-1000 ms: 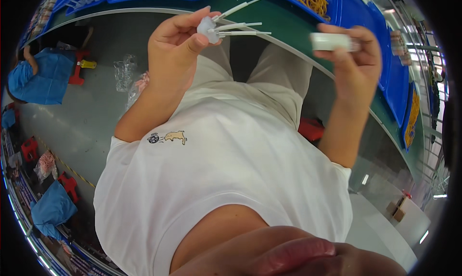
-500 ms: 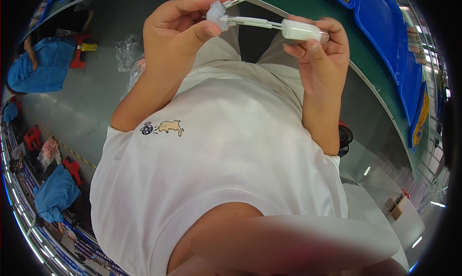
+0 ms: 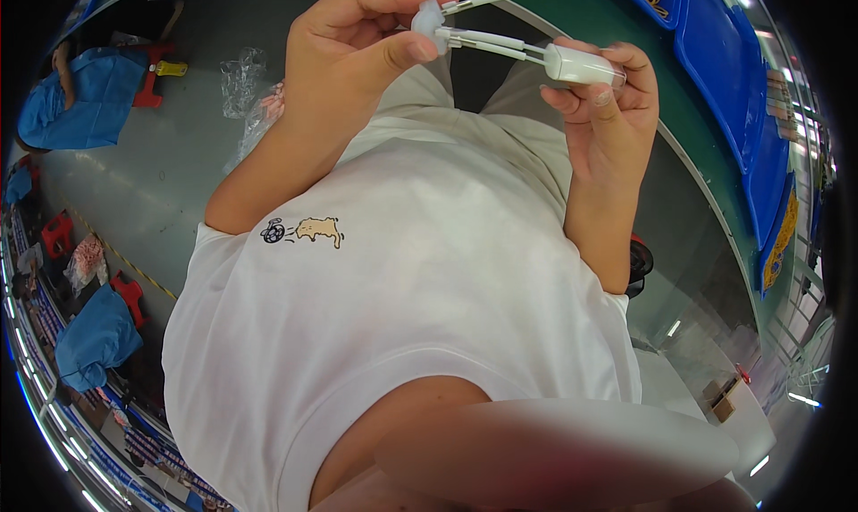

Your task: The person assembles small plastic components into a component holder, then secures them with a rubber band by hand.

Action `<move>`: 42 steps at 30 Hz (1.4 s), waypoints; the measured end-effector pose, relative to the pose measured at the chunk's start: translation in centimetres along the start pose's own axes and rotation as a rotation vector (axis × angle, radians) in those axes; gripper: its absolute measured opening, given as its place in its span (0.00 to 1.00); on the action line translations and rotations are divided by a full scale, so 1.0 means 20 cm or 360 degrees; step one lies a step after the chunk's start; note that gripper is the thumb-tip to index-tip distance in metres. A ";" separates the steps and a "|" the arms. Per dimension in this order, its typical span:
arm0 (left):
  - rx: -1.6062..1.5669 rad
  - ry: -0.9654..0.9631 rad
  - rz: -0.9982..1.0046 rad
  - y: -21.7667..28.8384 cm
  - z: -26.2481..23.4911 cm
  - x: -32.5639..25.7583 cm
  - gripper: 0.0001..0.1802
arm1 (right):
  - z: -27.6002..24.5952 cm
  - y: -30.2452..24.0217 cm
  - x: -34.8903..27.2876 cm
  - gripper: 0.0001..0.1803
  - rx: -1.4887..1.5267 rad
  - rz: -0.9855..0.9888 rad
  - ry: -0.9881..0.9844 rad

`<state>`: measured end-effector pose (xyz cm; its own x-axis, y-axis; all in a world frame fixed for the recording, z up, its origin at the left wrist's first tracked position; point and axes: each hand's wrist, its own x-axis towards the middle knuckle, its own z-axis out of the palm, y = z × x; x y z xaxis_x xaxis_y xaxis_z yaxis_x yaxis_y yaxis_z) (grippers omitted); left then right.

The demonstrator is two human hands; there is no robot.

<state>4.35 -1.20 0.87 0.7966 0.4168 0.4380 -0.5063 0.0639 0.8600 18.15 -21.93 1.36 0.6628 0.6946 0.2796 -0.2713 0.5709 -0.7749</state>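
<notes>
Near twelve o'clock, the left hand (image 3: 344, 52) pinches a pale hub (image 3: 428, 22) with its fingers, seemingly so the white prongs (image 3: 487, 39) jut free toward three o'clock, while near one o'clock the right hand (image 3: 617, 114) finger-grips a white cylinder (image 3: 579, 66), apparently angled to face one of them.

White cylinder (image 3: 581, 66) in right grip (image 3: 618, 117), rod cluster (image 3: 488, 40) in left grip (image 3: 356, 49).

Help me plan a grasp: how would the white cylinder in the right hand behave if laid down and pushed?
The white cylinder would probably roll, given its rounded sides. Its glossy surface may be slippery. It seems fairly light, since the right hand holds it near one end.
</notes>
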 end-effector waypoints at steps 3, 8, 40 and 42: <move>0.0132 0.0152 -0.0224 0.07 0.09 0.03 0.22 | 0.00 0.00 -0.01 0.17 0.0015 0.0028 -0.0004; 0.0009 0.0045 -0.0144 -0.04 -0.01 -0.02 0.31 | 0.03 0.01 -0.03 0.15 -0.0271 -0.0051 0.0033; -0.1099 0.0278 -0.1047 -0.09 0.27 0.00 0.22 | 0.03 0.19 -0.02 0.20 -0.1939 -0.1212 0.0025; -0.1145 0.0263 -0.1019 -0.10 0.28 -0.01 0.22 | 0.04 0.19 -0.01 0.20 -0.1929 -0.1215 0.0018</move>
<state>7.04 -6.44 0.59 0.9626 0.2287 -0.1454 -0.1185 0.8377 0.5331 16.36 -19.59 -1.28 0.3794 0.3865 0.8406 0.8961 0.0727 -0.4378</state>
